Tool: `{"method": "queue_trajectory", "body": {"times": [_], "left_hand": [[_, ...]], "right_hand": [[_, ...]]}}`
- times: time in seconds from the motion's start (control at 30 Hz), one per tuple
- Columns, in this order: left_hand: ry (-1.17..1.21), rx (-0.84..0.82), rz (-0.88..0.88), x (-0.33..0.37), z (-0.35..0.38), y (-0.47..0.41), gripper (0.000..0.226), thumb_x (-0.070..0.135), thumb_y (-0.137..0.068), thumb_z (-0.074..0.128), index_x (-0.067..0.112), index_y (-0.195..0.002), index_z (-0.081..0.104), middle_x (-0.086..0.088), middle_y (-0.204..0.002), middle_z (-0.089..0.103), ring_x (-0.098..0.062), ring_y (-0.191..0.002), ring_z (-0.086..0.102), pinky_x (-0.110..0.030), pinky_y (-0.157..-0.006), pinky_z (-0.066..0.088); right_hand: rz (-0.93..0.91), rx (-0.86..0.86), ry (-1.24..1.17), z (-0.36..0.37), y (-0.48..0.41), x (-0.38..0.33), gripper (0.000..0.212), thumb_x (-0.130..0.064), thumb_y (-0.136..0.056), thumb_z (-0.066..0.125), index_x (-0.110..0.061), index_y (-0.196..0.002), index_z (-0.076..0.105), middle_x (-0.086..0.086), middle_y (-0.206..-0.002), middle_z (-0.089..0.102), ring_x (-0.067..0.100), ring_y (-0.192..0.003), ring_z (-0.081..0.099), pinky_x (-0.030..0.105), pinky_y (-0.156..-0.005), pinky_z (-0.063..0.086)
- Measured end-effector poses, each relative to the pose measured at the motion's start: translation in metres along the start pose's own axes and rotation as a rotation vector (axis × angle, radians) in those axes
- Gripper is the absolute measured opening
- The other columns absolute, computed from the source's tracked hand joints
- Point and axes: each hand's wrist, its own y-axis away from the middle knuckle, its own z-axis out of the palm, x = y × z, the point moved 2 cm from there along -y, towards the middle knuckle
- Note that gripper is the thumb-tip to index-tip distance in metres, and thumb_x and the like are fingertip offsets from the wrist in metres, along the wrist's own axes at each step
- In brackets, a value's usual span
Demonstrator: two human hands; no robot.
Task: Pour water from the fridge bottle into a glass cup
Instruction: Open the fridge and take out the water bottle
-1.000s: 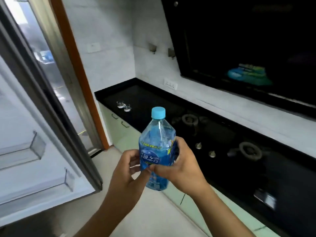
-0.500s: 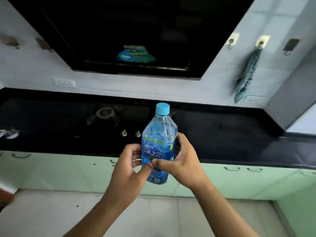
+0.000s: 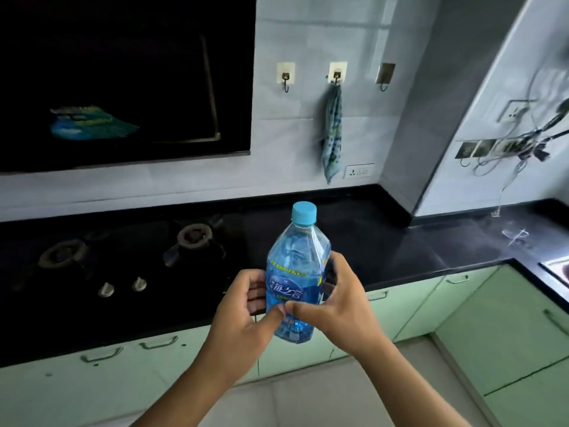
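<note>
From my head camera, I hold the water bottle (image 3: 297, 272) upright in front of my chest, above the edge of the black tabletop (image 3: 400, 241). My left hand (image 3: 243, 315) and right hand (image 3: 341, 306) both grip its labelled middle, thumbs meeting at the front. Its blue cap (image 3: 304, 212) is on. The gas stove (image 3: 123, 257) lies to the left, and a cloth (image 3: 332, 137) hangs from a wall hook.
</note>
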Motion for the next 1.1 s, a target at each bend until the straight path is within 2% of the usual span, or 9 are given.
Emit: {"method": "queue_trajectory", "body": {"times": [0.23,0.37,0.6,0.8,0.87,0.97,1.03,1.1], "left_hand": [[0.03,-0.07,-0.015,-0.008,0.111,-0.07,0.043,0.036,-0.076,0.082,0.034,-0.113,0.06,0.002,-0.116,0.07,-0.023,-0.111,0.067,-0.037,-0.092,0.056],[0.014,-0.115,-0.032,-0.017,0.147,-0.112,0.049,0.047,-0.074,0.084,0.036,-0.114,0.059,0.005,-0.118,0.069,-0.02,-0.112,0.066,-0.034,-0.093,0.056],[0.036,-0.16,-0.062,-0.056,0.177,-0.188,0.051,0.046,-0.072,0.085,0.035,-0.114,0.059,0.003,-0.117,0.068,-0.022,-0.113,0.066,-0.033,-0.093,0.055],[0.057,-0.221,-0.145,-0.097,0.186,-0.254,0.061,0.047,-0.068,0.089,0.031,-0.117,0.058,-0.002,-0.12,0.068,-0.024,-0.114,0.067,-0.031,-0.092,0.056],[0.047,-0.236,-0.17,-0.111,0.189,-0.275,0.057,0.041,-0.069,0.09,0.031,-0.114,0.058,-0.003,-0.119,0.069,-0.024,-0.113,0.067,-0.03,-0.092,0.056],[0.024,-0.248,-0.217,-0.133,0.191,-0.299,0.046,0.013,-0.075,0.086,0.029,-0.109,0.06,-0.004,-0.115,0.07,-0.024,-0.112,0.068,-0.031,-0.093,0.056],[-0.002,-0.249,-0.271,-0.148,0.196,-0.314,0.047,-0.004,-0.078,0.081,0.023,-0.108,0.059,-0.006,-0.113,0.07,-0.024,-0.11,0.069,-0.033,-0.093,0.056],[-0.02,-0.228,-0.309,-0.161,0.202,-0.328,0.046,-0.013,-0.077,0.077,0.014,-0.108,0.056,-0.01,-0.111,0.07,-0.026,-0.109,0.069,-0.033,-0.092,0.057]], "right_hand": [[0.027,0.006,0.028,-0.113,-0.053,0.042,0.075,-0.03,-0.054,0.093,-0.038,-0.117,0.053,-0.017,-0.11,0.067,0.006,-0.104,0.068,0.03,-0.083,0.059],[0.049,0.023,0.013,-0.151,-0.086,0.069,0.078,-0.032,-0.054,0.093,-0.036,-0.12,0.052,-0.016,-0.112,0.067,0.007,-0.105,0.068,0.028,-0.084,0.059],[0.084,0.049,0.009,-0.176,-0.154,0.117,0.082,-0.028,-0.056,0.093,-0.03,-0.126,0.05,-0.014,-0.114,0.067,0.005,-0.108,0.065,0.011,-0.084,0.05],[0.122,0.072,0.02,-0.182,-0.212,0.16,0.091,-0.024,-0.055,0.093,-0.03,-0.132,0.045,-0.014,-0.12,0.062,0.003,-0.111,0.063,0.021,-0.088,0.055],[0.122,0.091,0.035,-0.183,-0.229,0.175,0.093,-0.029,-0.053,0.094,-0.034,-0.131,0.045,-0.016,-0.121,0.059,0.001,-0.112,0.061,0.019,-0.088,0.054],[0.121,0.098,0.056,-0.182,-0.252,0.199,0.094,-0.04,-0.051,0.093,-0.04,-0.13,0.042,-0.016,-0.123,0.054,0.0,-0.112,0.058,0.021,-0.089,0.053],[0.121,0.1,0.071,-0.181,-0.268,0.22,0.093,-0.043,-0.052,0.093,-0.042,-0.129,0.041,-0.018,-0.122,0.05,0.0,-0.113,0.055,0.022,-0.089,0.053],[0.105,0.09,0.076,-0.181,-0.285,0.24,0.091,-0.044,-0.052,0.092,-0.044,-0.126,0.04,-0.022,-0.121,0.047,0.0,-0.114,0.052,0.021,-0.089,0.051]]}}
